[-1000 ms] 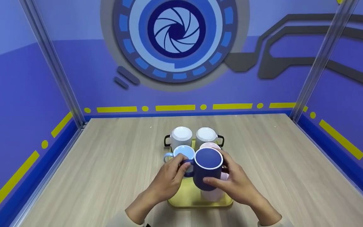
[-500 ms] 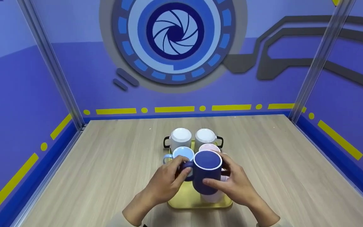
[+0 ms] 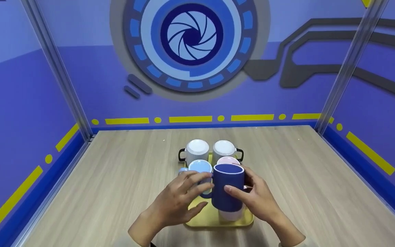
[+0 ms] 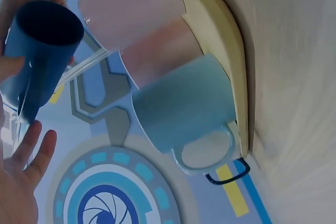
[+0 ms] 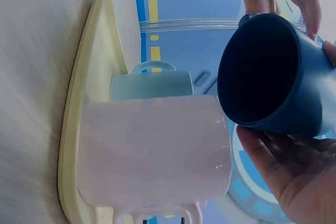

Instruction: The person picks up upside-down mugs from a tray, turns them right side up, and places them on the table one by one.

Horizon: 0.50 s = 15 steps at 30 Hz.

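A dark blue mug is held over the front right of the yellow tray. My right hand grips it from the right, thumb across its near side. In the right wrist view the mug's dark mouth faces down toward the table side; its white-ringed base is uppermost in the head view. My left hand has its fingers spread, fingertips right at the mug's left side near the handle. Behind that hand stands a light blue mug. Two pink mugs are partly hidden behind the held mug.
Two white mugs with black handles stand side by side at the tray's back, their handles pointing outward. Wooden tabletop surrounds the tray. Blue printed walls enclose the back and sides.
My left hand has let go of the dark blue mug's handle and spread its fingers. The mug has shifted slightly right and tipped a little, still gripped by my right hand.
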### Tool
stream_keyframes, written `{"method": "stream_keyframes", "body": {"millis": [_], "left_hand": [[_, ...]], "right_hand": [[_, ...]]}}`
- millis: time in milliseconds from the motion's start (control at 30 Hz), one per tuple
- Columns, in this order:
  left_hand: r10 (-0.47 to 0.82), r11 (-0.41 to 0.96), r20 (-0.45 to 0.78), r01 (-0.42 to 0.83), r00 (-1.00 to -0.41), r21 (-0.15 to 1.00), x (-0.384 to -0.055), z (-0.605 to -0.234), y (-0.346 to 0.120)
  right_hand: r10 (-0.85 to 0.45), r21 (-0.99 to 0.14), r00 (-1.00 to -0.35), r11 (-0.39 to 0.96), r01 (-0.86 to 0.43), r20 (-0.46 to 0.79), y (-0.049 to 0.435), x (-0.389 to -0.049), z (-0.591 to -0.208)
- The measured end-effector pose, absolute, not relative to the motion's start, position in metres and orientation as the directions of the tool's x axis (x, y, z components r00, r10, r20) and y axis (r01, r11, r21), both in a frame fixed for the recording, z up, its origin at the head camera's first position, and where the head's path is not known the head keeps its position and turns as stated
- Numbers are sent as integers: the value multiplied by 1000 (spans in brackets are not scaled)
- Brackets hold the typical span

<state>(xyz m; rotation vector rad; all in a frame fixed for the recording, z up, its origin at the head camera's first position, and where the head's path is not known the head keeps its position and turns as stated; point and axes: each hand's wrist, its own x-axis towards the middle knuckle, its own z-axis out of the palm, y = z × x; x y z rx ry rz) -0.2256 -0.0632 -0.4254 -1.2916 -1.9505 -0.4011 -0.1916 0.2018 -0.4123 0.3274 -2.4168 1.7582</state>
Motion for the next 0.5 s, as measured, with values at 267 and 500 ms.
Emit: {"method": "stream_keyframes", "body": {"millis": [267, 500], "left_hand": [[715, 482, 668, 838, -206, -257, -227, -425, -64], [754, 478, 638, 798, -157, -368, -229, -428, -66]], "right_hand": [[-105, -936, -970, 260, -238, 218, 199, -189, -409], [-137, -946, -974, 246, -212, 182, 199, -188, -407]]}}
